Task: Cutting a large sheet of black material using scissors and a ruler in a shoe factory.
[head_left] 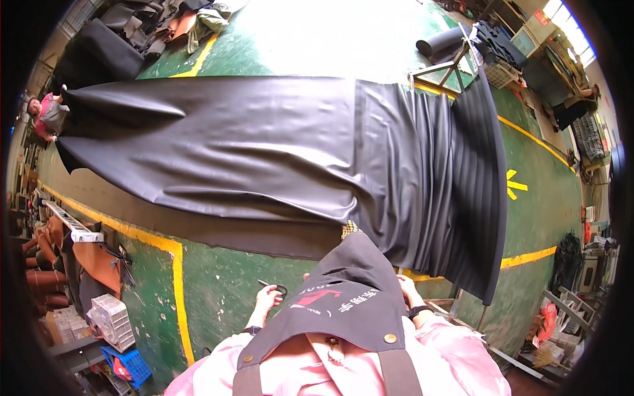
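A long sheet of black leather-like material [264,138] stretches across in front of me, smooth on the left and gathered into folds on the right. My left hand [265,301] is closed around a pair of scissors [282,289] with black handles, beside my dark apron [337,290]. Near the sheet's lower right edge is my right hand [411,292], its fingers partly hidden by the apron. Whether it grips anything does not show. At the far left another person [49,115] holds the sheet's far end with both hands raised.
Under the hanging sheet lies a green floor [218,284] with yellow lines [177,290]. A metal frame [456,76] stands behind the folds. Scrap material [119,46] is heaped at the back left. Crates [112,320] stand at the lower left, a cluttered rack [561,330] at the right.
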The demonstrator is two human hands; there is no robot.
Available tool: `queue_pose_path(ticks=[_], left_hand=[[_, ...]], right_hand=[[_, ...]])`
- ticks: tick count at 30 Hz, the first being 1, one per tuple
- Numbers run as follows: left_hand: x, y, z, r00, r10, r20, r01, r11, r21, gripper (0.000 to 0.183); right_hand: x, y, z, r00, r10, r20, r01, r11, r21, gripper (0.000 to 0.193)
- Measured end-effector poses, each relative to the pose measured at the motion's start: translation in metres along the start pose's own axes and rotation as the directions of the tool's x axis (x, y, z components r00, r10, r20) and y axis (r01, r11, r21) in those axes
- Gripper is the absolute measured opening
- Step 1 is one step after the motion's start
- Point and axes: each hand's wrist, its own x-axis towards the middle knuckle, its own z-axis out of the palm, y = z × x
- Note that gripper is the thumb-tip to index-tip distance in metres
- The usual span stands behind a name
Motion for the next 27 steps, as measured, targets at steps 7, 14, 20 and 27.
queue_pose_path(ticks=[7, 14, 20, 27], left_hand=[[-0.003, -0.006, 0.003, 1.000, 0.001, -0.030, -0.001, 1.000, -0.009, 0.037], [-0.001, -0.004, 0.009, 0.998, -0.032, -0.049, 0.032, 0.999, -0.012, 0.035], [-0.007, -0.008, 0.006, 0.998, -0.022, -0.053, 0.019, 0.998, -0.059, 0.039], [0.002, -0.023, 0.012, 0.991, 0.005, -0.137, -0.011, 0.999, -0.043, 0.039]], right_hand=[[0.001, 0.003, -0.003, 1.000, 0.003, -0.005, -0.003, 1.000, 0.014, 0.028], [-0.008, -0.008, -0.002, 0.999, -0.043, 0.011, 0.044, 0.996, -0.077, 0.025], [0.024, 0.010, -0.020, 0.972, -0.198, 0.126, 0.219, 0.958, -0.184, 0.029], [0.091, -0.083, 0.112, 0.719, -0.286, 0.633, 0.516, 0.831, -0.210, 0.028]])
